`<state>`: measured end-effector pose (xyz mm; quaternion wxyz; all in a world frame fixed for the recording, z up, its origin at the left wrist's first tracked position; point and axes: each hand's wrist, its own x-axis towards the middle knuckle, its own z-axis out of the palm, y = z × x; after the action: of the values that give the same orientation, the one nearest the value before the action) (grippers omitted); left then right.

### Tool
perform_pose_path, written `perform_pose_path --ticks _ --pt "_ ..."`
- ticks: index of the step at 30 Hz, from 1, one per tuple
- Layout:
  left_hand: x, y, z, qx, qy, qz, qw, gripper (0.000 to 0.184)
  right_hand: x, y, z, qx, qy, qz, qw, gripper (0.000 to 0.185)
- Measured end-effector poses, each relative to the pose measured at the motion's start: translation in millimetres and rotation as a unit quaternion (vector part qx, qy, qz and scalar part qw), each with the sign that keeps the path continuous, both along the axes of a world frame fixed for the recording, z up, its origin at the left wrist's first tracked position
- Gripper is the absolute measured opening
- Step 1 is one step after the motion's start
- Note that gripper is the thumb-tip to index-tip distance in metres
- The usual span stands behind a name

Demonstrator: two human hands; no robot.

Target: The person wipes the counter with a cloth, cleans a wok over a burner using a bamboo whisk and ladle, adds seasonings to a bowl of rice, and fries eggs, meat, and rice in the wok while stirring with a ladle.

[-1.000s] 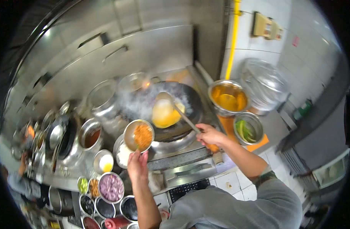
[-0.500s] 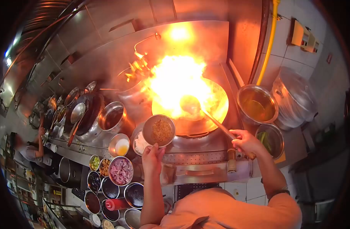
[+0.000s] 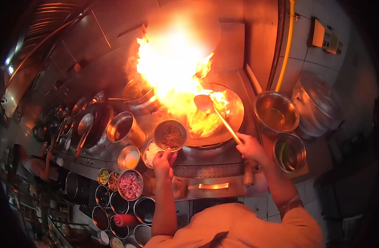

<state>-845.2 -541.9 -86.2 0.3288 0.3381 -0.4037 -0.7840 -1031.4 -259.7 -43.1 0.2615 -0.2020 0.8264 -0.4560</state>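
Observation:
My left hand (image 3: 163, 163) grips the rim of a metal bowl (image 3: 160, 133) with brown crumbly food inside. This bowl hangs in front of the wok, partly over a bowl of white food (image 3: 149, 155). In my right hand (image 3: 252, 147) is the handle of a wok ladle (image 3: 204, 103), its round head over the wok. Tall flames (image 3: 173, 66) rise from the wok (image 3: 237, 109) and hide much of what is in it.
Right of the wok stand a pot of yellowish liquid (image 3: 296, 124) and a bowl with green pieces (image 3: 303, 161). Several bowls, one with purplish chopped food (image 3: 130, 184), and a red squeeze bottle (image 3: 124, 220) are at lower left. Another person (image 3: 34, 165) stands far left.
The flames have stretched up and left, showing more of the wok's right side. The ladle head has lifted a little, and my right hand has shifted slightly left. Both hands keep their holds.

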Motion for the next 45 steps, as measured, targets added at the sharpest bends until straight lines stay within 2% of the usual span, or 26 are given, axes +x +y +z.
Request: perform_pose_path --ticks 3,6,10,12,13,14,15,18,19,22,25,28,32,33,34,35,36,37,38,39,40,41,42,43,44,45 --pt "-6 -6 -2 -0.027 0.001 -0.007 1.0 0.014 -15 20 -34 -0.07 -0.041 0.076 0.994 0.064" --pt "-11 -12 -1 -0.052 -0.02 0.002 0.998 0.014 -29 59 3 0.015 -0.085 0.076 0.993 0.065" --pt "-20 -7 5 -0.04 -0.004 -0.011 0.999 0.013 -24 12 -13 0.032 0.042 0.034 0.998 0.063" --pt "-29 -18 -5 -0.087 -0.013 -0.013 0.996 0.012 -18 11 -23 0.006 0.008 0.05 0.999 0.061" --pt "-34 -18 0 -0.067 -0.017 0.001 0.998 0.012 -21 29 -25 -0.007 -0.014 0.073 0.997 0.06" --pt "-38 -24 -9 -0.083 -0.014 -0.004 0.996 0.012 -25 46 -22 -0.016 -0.035 0.098 0.994 0.06" --pt "-44 -24 -7 -0.108 -0.029 0.006 0.994 0.013 -12 57 17 0.044 -0.024 0.083 0.995 0.059" --pt "-71 -46 -29 -0.218 -0.073 -0.003 0.973 0.011 -18 89 6 0.065 0.281 0.129 0.949 0.059" --pt "-85 -54 -35 -0.262 -0.083 -0.011 0.961 0.01 -17 96 13 0.083 0.291 0.116 0.946 0.062" --pt "-118 -42 7 -0.546 -0.222 0.03 0.807 0.013 -8 112 48 0.162 0.276 0.097 0.942 0.062" --pt "-171 -60 -23 -0.782 -0.196 0.111 0.581 0.019 -7 119 56 0.167 0.285 0.105 0.938 0.063" --pt "-193 -40 -26 -0.738 -0.371 -0.044 0.562 0.02 -8 118 37 0.161 0.368 0.1 0.91 0.063" --pt "-199 -48 -13 -0.744 -0.304 0.148 0.576 0.02 -22 110 20 0.122 0.268 0.105 0.95 0.064" --pt "-195 -43 -14 -0.663 -0.371 0.148 0.633 0.015 -24 106 18 0.094 0.22 0.104 0.965 0.063" --pt "-189 -31 -7 -0.539 -0.277 0.125 0.786 0.015 -27 102 16 0.066 0.172 0.106 0.977 0.063" --pt "-182 -21 -2 -0.39 -0.167 0.106 0.899 0.015 -31 96 12 0.023 0.097 0.082 0.992 0.062" --pt "-171 -20 -1 -0.226 -0.044 0.094 0.969 0.015 -35 87 6 -0.017 0.02 0.065 0.998 0.061" --pt "-161 -39 -18 -0.12 -0.149 0.018 0.981 0.008 -38 75 1 -0.054 -0.058 0.057 0.995 0.06" --pt "-165 -43 -47 0.053 0.033 0.061 0.996 0.013 -47 67 -8 -0.081 -0.072 0.059 0.992 0.057" --pt "-159 -47 -67 0.103 0.096 0.021 0.99 0.016 -57 56 -21 -0.106 -0.088 0.077 0.987 0.054" --pt "-109 -8 -25 0.072 0.084 0.001 0.994 0.015 -55 50 -6 -0.116 -0.14 0.079 0.98 0.051" --pt "-92 -17 -38 0.072 0.074 0.015 0.995 0.015 -73 54 -19 -0.141 -0.17 0.124 0.967 0.054" --pt "-65 -7 -18 0.129 0.169 0.064 0.975 0.018 -76 57 -15 -0.099 -0.137 0.122 0.978 0.053" --pt "-29 -2 -1 0.129 0.212 0.094 0.964 0.023 -99 63 -38 -0.1 -0.081 0.153 0.98 0.053" --pt "18 13 33 0.116 0.204 0.154 0.96 0.024 -124 65 -55 -0.075 -0.045 0.177 0.98 0.053" --pt "63 11 36 0.098 0.231 0.198 0.948 0.019 -132 58 -58 -0.043 -0.02 0.16 0.986 0.054"
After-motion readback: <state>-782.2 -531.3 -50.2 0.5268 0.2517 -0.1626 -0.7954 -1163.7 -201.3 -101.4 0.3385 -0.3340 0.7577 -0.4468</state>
